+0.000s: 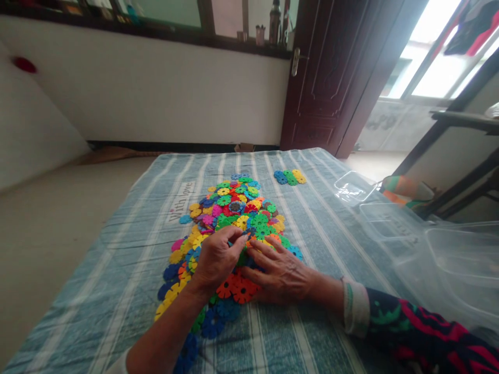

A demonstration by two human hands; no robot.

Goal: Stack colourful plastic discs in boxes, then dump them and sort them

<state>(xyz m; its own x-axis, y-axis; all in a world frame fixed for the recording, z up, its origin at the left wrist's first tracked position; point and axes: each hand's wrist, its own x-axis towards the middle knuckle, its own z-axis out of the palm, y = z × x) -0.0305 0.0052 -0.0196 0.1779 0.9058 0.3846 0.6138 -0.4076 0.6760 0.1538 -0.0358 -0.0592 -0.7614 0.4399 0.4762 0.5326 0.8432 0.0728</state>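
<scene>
A heap of flower-shaped plastic interlocking discs (260, 227) in many colours spreads over the striped cloth. Above the middle of it, my left hand (218, 257) is closed, thumb and forefinger pinched on what looks like a blue disc (247, 234), mostly hidden by the fingers. My right hand (278, 266) lies on the heap's right side, palm down, its fingers stretched and slightly apart over the discs. Orange-red discs (242, 289) show just below both hands. Toward the near end lie dark blue discs (213, 322), and yellow discs (171, 297) run along the left edge.
Blue, green and yellow discs form small rows (290, 177) apart from the heap, toward the far edge. Clear plastic containers (390, 221) stand along the right side. The cloth-covered surface (128, 249) ends before a white wall and a dark red door (323, 72).
</scene>
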